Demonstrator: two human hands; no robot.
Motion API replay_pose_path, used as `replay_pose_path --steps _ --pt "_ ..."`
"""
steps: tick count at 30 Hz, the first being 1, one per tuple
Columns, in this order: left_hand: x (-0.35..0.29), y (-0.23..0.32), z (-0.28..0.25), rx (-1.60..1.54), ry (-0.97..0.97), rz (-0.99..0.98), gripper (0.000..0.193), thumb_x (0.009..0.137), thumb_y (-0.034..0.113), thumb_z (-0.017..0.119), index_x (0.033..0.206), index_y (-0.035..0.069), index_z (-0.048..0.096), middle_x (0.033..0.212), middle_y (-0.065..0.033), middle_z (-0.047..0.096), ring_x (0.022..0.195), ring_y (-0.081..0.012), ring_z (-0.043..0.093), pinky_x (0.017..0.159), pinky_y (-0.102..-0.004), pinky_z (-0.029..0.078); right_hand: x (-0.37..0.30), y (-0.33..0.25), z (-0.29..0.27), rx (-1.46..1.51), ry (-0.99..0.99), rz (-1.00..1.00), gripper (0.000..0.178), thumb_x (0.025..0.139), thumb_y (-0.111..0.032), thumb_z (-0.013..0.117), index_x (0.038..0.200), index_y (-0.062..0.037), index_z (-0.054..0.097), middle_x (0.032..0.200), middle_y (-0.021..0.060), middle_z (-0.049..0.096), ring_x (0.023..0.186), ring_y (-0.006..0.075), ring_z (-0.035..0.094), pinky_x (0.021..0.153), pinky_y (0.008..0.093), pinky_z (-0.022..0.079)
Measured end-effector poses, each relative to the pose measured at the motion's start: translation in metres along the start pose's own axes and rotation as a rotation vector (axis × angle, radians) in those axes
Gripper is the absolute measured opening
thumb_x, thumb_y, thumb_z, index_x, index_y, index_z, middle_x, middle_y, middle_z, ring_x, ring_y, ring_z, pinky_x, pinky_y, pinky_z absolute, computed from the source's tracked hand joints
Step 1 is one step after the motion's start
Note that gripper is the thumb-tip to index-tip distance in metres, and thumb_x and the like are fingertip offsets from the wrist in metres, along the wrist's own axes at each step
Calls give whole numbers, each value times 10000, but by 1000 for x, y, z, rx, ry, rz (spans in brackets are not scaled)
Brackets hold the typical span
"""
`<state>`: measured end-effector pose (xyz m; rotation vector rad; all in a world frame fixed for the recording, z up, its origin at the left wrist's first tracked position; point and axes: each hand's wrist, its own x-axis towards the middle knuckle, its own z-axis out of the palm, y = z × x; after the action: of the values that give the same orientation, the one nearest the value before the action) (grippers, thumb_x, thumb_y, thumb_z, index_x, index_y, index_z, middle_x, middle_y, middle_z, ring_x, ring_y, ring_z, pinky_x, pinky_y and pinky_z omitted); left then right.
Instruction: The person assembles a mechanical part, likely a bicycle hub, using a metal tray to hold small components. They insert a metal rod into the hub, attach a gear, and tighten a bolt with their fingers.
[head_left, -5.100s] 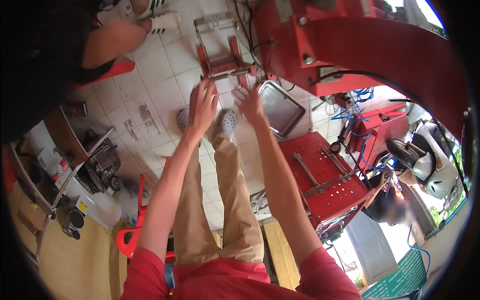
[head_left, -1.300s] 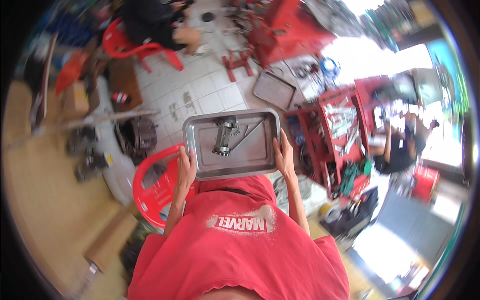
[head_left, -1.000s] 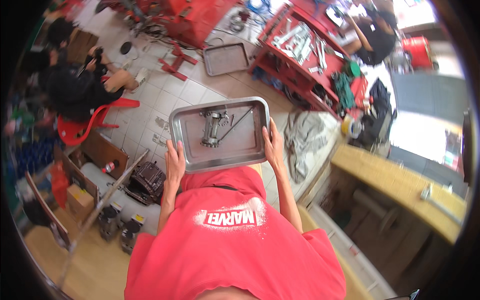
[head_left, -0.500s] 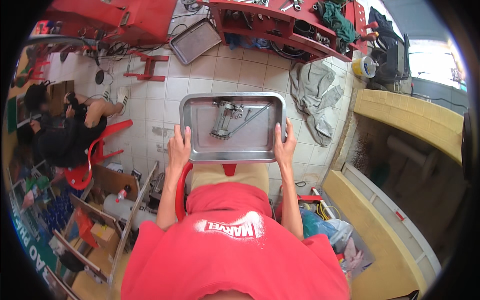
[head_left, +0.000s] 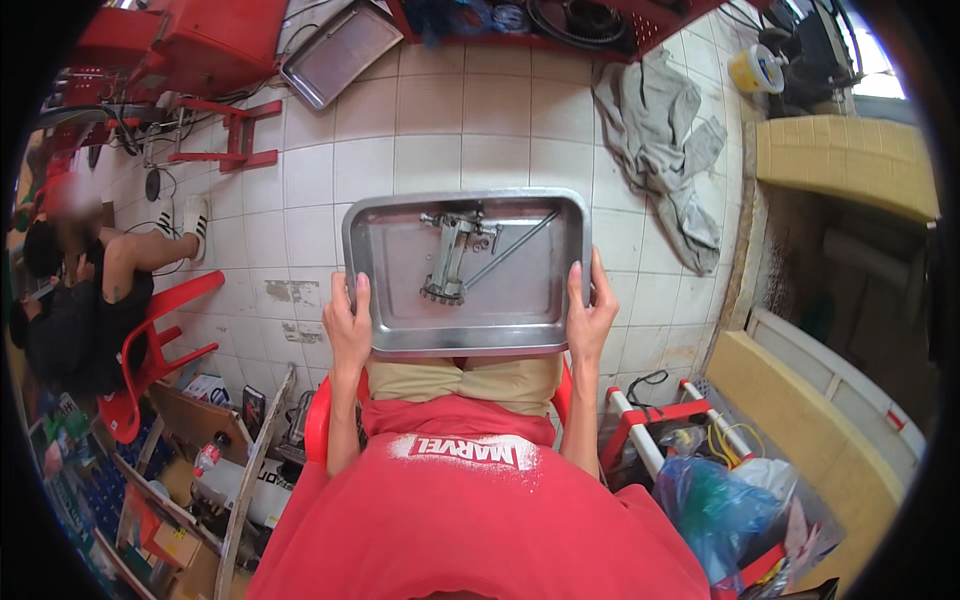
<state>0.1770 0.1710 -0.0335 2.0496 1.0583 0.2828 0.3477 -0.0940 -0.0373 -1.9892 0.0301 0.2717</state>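
Between my two hands is a rectangular metal tray, held up over my lap. My left hand grips its left side, thumb on the rim; my right hand grips the right side the same way. Inside lies a grey metal mechanical part with a toothed end. A long thin metal rod rests slantwise beside it. Several small nuts or fittings sit close by, too small to name surely.
A second metal tray lies on the tiled floor ahead, near a low red metal stand. A grey cloth is spread at right. Someone sits on a red plastic chair at left. Plastic bags are heaped at lower right.
The tray has come nearer to me and looks larger, with my hands still on its sides. The view has tilted down, so the red workbench ahead has mostly left the top.
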Motion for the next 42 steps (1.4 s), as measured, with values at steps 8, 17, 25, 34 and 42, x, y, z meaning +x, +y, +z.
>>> replay_pose_path --steps 8,17,25,34,42 --pt "-49 -42 -18 95 -66 46 329 1047 364 531 1020 36 535 648 -221 573 638 -439 619 603 -491 434 -58 34 -6 158 -1 -92 508 1023 -218 634 1424 73 525 1418 205 590 1326 238 543 1143 352 374" --pt "-86 -62 -41 35 79 52 374 1028 394 570 960 27 559 610 -176 515 544 -351 486 579 -433 414 -86 43 -4 41 -25 -144 511 1016 -284 639 1419 21 562 1282 189 655 1123 232 619 1008 335 453" --pt "-75 -120 -46 -373 46 -142 264 1028 270 568 1003 8 549 740 -149 534 591 -219 488 592 -364 415 -98 46 4 113 -56 -158 472 1028 -270 617 1400 17 572 1172 138 643 1101 246 599 979 358 455" --pt "-77 -102 -38 49 11 199 254 927 97 562 1158 14 627 977 -245 666 951 -462 651 761 -467 515 -96 19 -1 -251 -80 -134 377 1063 -326 536 1055 47 592 775 195 578 692 291 557 675 403 446" --pt "-76 -120 -37 -127 -117 76 197 930 94 557 1085 -2 629 922 -257 664 879 -480 647 735 -463 517 -94 31 -2 -141 -110 -94 353 1069 -320 544 1036 30 574 694 93 521 696 122 407 626 339 415"
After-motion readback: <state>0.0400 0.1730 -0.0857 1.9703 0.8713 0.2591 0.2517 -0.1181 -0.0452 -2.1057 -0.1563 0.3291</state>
